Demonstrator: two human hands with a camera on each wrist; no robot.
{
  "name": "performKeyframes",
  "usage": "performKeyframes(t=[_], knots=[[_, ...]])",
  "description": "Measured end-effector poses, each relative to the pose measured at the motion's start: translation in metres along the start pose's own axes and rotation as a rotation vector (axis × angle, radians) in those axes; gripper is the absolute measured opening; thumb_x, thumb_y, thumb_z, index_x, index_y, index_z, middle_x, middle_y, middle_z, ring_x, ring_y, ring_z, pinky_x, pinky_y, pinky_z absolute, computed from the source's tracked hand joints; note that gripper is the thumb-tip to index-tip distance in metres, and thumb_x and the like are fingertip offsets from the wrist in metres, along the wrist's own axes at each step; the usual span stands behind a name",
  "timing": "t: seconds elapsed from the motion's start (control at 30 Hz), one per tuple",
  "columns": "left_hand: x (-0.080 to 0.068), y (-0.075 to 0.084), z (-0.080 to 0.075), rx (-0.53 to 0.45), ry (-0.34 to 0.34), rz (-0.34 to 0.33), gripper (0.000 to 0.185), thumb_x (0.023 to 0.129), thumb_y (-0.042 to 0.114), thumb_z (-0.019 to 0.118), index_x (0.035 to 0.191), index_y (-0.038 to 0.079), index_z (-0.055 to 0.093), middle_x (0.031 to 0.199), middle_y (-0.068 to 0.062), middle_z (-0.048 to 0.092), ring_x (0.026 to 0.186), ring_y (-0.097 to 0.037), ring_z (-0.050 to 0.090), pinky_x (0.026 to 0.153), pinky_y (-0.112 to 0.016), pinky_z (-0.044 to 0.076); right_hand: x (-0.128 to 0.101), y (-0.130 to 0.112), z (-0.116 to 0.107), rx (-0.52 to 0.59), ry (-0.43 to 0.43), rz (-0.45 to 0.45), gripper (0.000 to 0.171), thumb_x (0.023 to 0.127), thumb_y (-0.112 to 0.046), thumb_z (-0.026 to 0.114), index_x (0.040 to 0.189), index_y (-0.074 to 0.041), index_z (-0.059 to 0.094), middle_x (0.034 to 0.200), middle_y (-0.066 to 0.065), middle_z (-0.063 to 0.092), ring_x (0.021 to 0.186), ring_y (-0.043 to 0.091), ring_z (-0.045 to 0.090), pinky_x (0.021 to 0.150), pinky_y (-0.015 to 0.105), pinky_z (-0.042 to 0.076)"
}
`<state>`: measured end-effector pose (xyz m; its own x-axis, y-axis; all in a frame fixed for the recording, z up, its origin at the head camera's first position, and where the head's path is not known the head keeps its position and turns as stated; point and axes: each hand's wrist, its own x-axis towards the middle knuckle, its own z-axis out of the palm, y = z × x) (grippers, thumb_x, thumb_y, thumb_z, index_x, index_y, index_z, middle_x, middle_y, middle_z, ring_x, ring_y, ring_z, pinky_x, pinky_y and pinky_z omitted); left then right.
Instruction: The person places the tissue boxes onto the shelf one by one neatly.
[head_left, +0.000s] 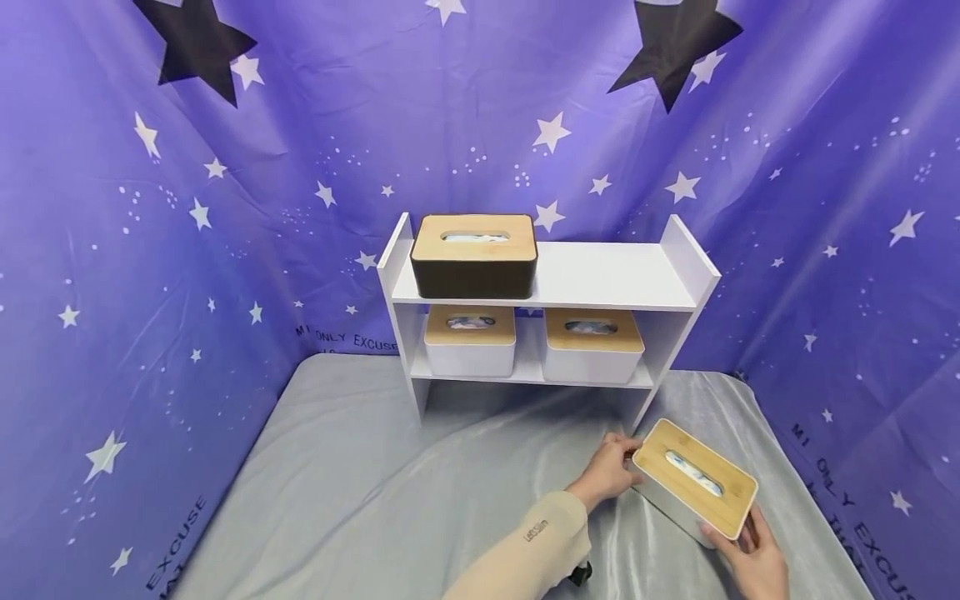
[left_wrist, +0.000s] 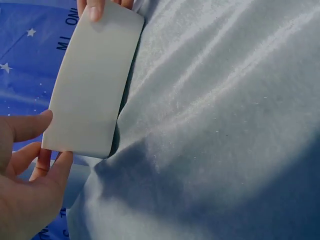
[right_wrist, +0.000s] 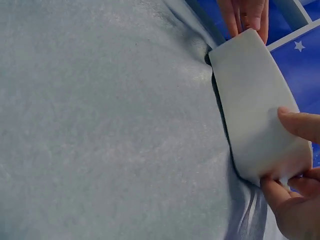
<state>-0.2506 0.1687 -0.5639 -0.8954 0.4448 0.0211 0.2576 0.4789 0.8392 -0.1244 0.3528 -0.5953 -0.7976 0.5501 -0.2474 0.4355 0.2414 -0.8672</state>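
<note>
A white tissue box with a light wooden lid sits low over the grey cloth at the front right, turned at an angle. My left hand grips its far left end, thumb on the side wall and fingertips at the end. At the near right end, my right hand holds the box, its thumb against the long side. The left wrist view shows the plain white side of the box between both hands. In the right wrist view a narrow dark shadow runs along the lower edge of the box; contact with the cloth is unclear.
Behind stands a white two-tier shelf. A black tissue box occupies its upper left. Two white tissue boxes, left and right, are on the lower tier. Grey cloth covers the surface; a purple star-printed curtain surrounds it.
</note>
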Motion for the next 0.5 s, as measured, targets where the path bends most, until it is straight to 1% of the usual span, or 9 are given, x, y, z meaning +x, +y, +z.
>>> performKeyframes(t=[0.03, 0.07, 0.13, 0.2, 0.23, 0.3, 0.37, 0.43, 0.5], knots=[[-0.002, 0.0, 0.0, -0.034, 0.007, -0.012, 0.057, 0.076, -0.002, 0.082, 0.13, 0.006, 0.065, 0.113, 0.001, 0.059, 0.097, -0.001, 0.06, 0.085, -0.008, 0.051, -0.002, 0.0, 0.0, 0.023, 0.007, 0.027, 0.107, 0.087, -0.022, 0.078, 0.16, -0.017, -0.001, 0.166, 0.017, 0.01, 0.152, 0.034, 0.018, 0.11, 0.007, 0.03], [-0.004, 0.0, 0.0, -0.076, 0.01, -0.029, 0.057, 0.075, -0.004, 0.082, 0.129, 0.006, 0.066, 0.115, 0.001, 0.063, 0.099, -0.001, 0.062, 0.085, -0.008, 0.052, -0.005, -0.001, -0.001, 0.048, 0.011, 0.045, 0.107, 0.087, -0.023, 0.078, 0.16, -0.018, -0.001, 0.167, 0.014, 0.009, 0.152, 0.033, 0.017, 0.107, 0.005, 0.033], [-0.007, 0.001, -0.002, -0.156, 0.015, -0.044, 0.055, 0.075, -0.007, 0.081, 0.127, 0.006, 0.067, 0.115, -0.002, 0.069, 0.099, -0.003, 0.067, 0.083, -0.009, 0.054, -0.01, -0.003, -0.003, 0.096, 0.017, 0.06, 0.105, 0.087, -0.023, 0.078, 0.16, -0.018, 0.002, 0.167, 0.011, 0.008, 0.153, 0.029, 0.016, 0.096, -0.004, 0.037], [-0.01, 0.003, -0.008, -0.214, 0.022, -0.039, 0.051, 0.076, -0.007, 0.08, 0.124, 0.007, 0.069, 0.113, -0.003, 0.074, 0.097, -0.006, 0.071, 0.079, -0.01, 0.056, -0.015, -0.007, -0.007, 0.12, 0.03, 0.056, 0.102, 0.088, -0.023, 0.078, 0.161, -0.022, 0.007, 0.167, 0.007, 0.01, 0.152, 0.021, 0.019, 0.082, -0.011, 0.036], [-0.011, 0.005, -0.012, -0.218, 0.027, -0.023, 0.048, 0.077, -0.005, 0.08, 0.122, 0.008, 0.071, 0.111, -0.003, 0.076, 0.096, -0.006, 0.072, 0.078, -0.009, 0.056, -0.018, -0.009, -0.009, 0.138, 0.037, 0.043, 0.1, 0.088, -0.021, 0.078, 0.161, -0.023, 0.009, 0.167, 0.006, 0.012, 0.151, 0.012, 0.021, 0.077, -0.012, 0.036], [-0.014, 0.01, -0.022, -0.2, 0.043, 0.015, 0.043, 0.079, -0.001, 0.081, 0.119, 0.011, 0.073, 0.11, -0.001, 0.077, 0.096, -0.005, 0.073, 0.077, -0.007, 0.055, -0.022, -0.014, -0.012, 0.163, 0.049, -0.018, 0.097, 0.088, -0.017, 0.077, 0.16, -0.024, 0.013, 0.166, 0.007, 0.017, 0.143, -0.006, 0.029, 0.077, -0.011, 0.037], [-0.017, 0.015, -0.033, -0.201, 0.059, 0.054, 0.04, 0.079, 0.002, 0.081, 0.118, 0.012, 0.074, 0.111, -0.001, 0.077, 0.096, -0.006, 0.073, 0.075, -0.006, 0.055, -0.026, -0.019, -0.015, 0.197, 0.056, -0.093, 0.094, 0.088, -0.012, 0.077, 0.16, -0.021, 0.017, 0.164, 0.005, 0.023, 0.126, -0.023, 0.038, 0.078, -0.01, 0.039], [-0.021, 0.02, -0.042, -0.217, 0.066, 0.082, 0.041, 0.079, 0.002, 0.082, 0.118, 0.012, 0.075, 0.114, -0.002, 0.076, 0.095, -0.007, 0.074, 0.074, -0.006, 0.055, -0.031, -0.024, -0.019, 0.245, 0.044, -0.165, 0.093, 0.087, -0.006, 0.076, 0.16, -0.016, 0.019, 0.163, 0.003, 0.025, 0.108, -0.032, 0.042, 0.08, -0.009, 0.04], [-0.027, 0.025, -0.049, -0.263, 0.063, 0.092, 0.042, 0.078, 0.002, 0.082, 0.118, 0.012, 0.075, 0.117, -0.004, 0.075, 0.095, -0.009, 0.074, 0.073, -0.006, 0.055, -0.037, -0.029, -0.023, 0.291, 0.032, -0.201, 0.091, 0.086, -0.002, 0.075, 0.159, -0.014, 0.022, 0.162, -0.002, 0.027, 0.099, -0.034, 0.045, 0.081, -0.009, 0.04]])
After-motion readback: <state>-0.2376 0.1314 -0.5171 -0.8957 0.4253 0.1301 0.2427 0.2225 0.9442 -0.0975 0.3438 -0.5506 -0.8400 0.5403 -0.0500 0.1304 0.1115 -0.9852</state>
